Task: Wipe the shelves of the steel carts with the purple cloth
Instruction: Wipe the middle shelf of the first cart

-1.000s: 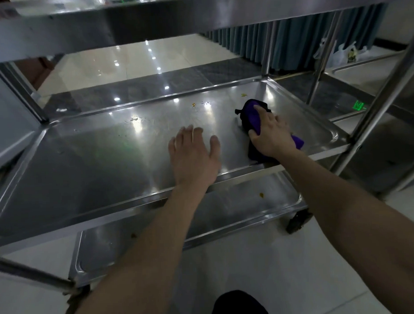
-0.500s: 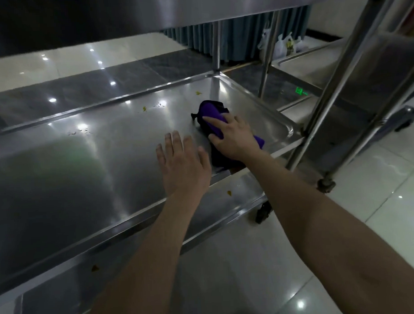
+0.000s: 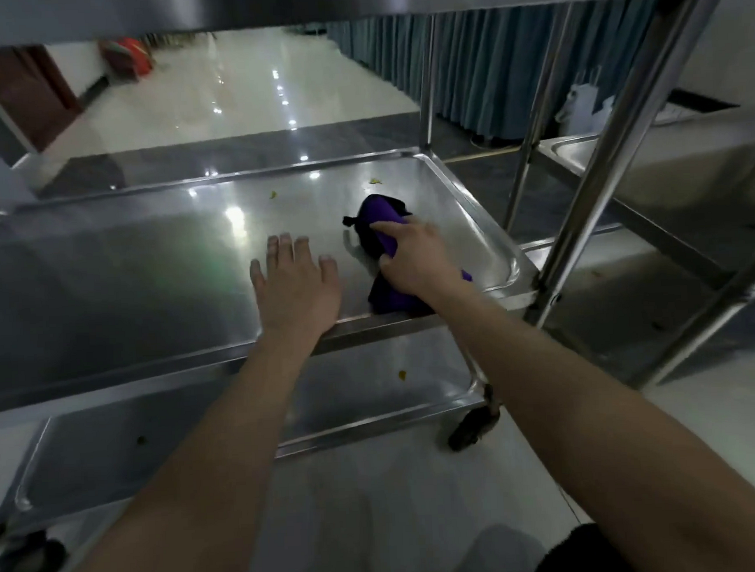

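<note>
The purple cloth (image 3: 379, 215) lies bunched on the right part of the steel cart's middle shelf (image 3: 131, 268). My right hand (image 3: 413, 259) lies on top of the cloth and grips it between forefinger and thumb; part of the cloth is hidden under my palm. To its left, my left hand (image 3: 296, 288) rests flat on the shelf near the front rim, fingers straight and spread. Small yellow crumbs (image 3: 375, 181) sit near the shelf's far edge.
The top shelf (image 3: 272, 7) hangs low overhead. A lower shelf (image 3: 362, 397) carries a yellow crumb (image 3: 401, 374). A corner post (image 3: 599, 184) and a caster (image 3: 472, 428) stand at the right, with a second steel cart (image 3: 663, 181) beyond.
My view has shifted and risen. My right hand and the cloth stay at the shelf's right end with small wiping shifts, the cloth now more between forefinger and thumb. My left hand stays flat.
</note>
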Demonstrator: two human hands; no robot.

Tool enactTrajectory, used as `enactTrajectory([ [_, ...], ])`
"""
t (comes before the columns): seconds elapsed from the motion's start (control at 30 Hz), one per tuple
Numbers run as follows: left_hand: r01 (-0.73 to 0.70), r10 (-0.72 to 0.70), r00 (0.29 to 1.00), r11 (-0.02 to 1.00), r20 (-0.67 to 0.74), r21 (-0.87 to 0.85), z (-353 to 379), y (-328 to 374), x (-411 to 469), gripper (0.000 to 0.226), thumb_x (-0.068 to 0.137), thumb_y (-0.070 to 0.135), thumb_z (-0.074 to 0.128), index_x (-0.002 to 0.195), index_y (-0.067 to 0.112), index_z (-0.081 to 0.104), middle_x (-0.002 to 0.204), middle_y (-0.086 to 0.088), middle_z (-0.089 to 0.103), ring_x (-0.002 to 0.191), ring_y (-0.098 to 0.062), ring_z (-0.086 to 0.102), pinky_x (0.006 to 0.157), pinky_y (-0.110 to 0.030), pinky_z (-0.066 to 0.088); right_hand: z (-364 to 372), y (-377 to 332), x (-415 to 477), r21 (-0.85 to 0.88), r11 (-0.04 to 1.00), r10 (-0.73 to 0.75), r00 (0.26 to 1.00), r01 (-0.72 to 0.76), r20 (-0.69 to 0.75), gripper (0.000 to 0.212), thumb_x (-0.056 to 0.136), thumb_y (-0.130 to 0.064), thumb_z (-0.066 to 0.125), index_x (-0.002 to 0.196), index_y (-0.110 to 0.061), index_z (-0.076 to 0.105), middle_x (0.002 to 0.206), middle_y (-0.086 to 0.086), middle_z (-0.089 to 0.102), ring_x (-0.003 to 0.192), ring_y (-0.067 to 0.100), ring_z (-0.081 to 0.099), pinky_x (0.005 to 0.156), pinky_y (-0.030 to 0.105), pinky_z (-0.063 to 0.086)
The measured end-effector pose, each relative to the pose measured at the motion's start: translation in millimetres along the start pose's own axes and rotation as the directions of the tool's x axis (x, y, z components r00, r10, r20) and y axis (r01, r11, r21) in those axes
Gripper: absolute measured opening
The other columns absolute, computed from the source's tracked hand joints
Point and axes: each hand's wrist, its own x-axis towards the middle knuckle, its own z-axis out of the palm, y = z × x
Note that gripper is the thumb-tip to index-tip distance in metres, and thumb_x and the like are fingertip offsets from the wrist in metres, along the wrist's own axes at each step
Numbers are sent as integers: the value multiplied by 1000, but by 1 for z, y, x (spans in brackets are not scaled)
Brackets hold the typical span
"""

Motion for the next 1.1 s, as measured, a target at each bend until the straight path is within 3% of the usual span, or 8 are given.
enactTrajectory([
  [0.2,-6,8,999,999,-32,43,1,8,-4,60,112,39,32,167,16,35,179,-10,27,167,-26,16,135,-54,9,-39,70,13,-131,949,278,957,-288,-87,64,87,-26,61,150,-31,54,145,15,51,129,42,50,112,51,42],
  [0.4,-22,25,995,999,-93,33,-2,4,-7,60,111,37,28,165,14,39,176,-10,33,166,-26,22,135,-53,12,4,-2,15,-8,981,-192,977,194,94,57,94,-29,58,151,-33,55,145,11,55,127,36,51,110,51,43],
  [0.6,-45,48,995,998,-89,35,-2,12,-10,58,111,37,29,163,13,42,174,-9,37,165,-25,25,135,-50,12,-32,71,53,-156,954,249,966,-256,-62,61,90,-23,59,151,-31,55,145,16,51,131,43,47,113,50,40],
  [0.7,-54,58,994,998,-92,44,0,13,-9,65,108,43,24,163,14,42,173,-9,38,164,-25,26,135,-50,13,0,18,38,-136,990,-20,999,26,44,59,89,-29,58,148,-30,55,140,14,54,127,40,48,110,52,40],
  [0.8,-28,31,995,999,-91,32,-2,10,-9,65,109,43,22,164,14,41,173,-9,38,165,-25,25,135,-50,13,-3,20,25,39,962,-275,947,272,165,56,90,-27,60,146,-36,59,145,10,59,129,35,51,114,48,41],
  [0.97,-25,28,995,999,-95,27,-1,17,-10,56,114,36,33,164,12,40,172,-10,39,164,-26,26,135,-50,12,-33,72,51,-166,968,183,982,-187,-37,60,95,-24,54,154,-34,50,149,15,51,135,42,45,117,51,36],
  [1.03,-30,32,994,999,-105,25,0,18,-11,56,114,36,34,163,11,41,171,-11,41,164,-26,27,135,-50,12,-19,53,27,-166,986,4,1000,-3,9,62,91,-29,51,152,-36,50,143,12,56,129,39,47,108,52,39],
  [1.1,-25,28,994,999,-108,25,-1,15,-10,56,114,37,32,163,12,41,171,-11,41,163,-27,27,135,-50,12,-16,48,-5,36,973,-230,964,228,132,60,86,-33,50,144,-47,53,140,2,60,122,29,50,97,44,41],
])
